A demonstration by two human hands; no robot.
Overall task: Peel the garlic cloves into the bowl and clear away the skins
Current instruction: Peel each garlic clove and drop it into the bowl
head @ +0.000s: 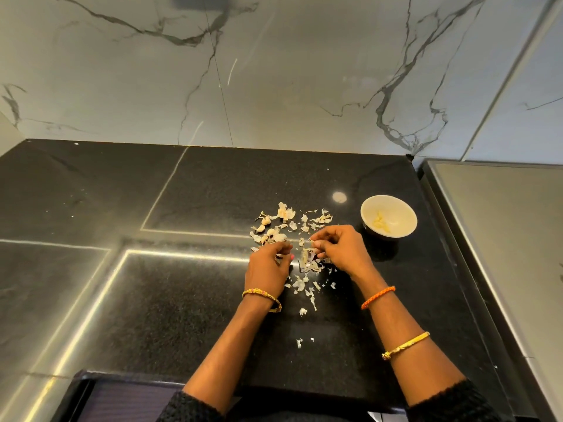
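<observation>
1 bowl [388, 216], ~3 peeled cloves [380, 224]; both hands' fingers [315, 239] pinching garlic skin [304, 255].

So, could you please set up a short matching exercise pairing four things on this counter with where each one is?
Things:
1. bowl
2. peeled cloves
3. unpeeled cloves
4. orange thread band

Places:
A. on the right wrist
B. inside the bowl
C. beyond the left hand, among skins
D. beside the right hand, towards the counter's right edge

Pairs: 1-D, 2-B, 3-C, 4-A
</observation>
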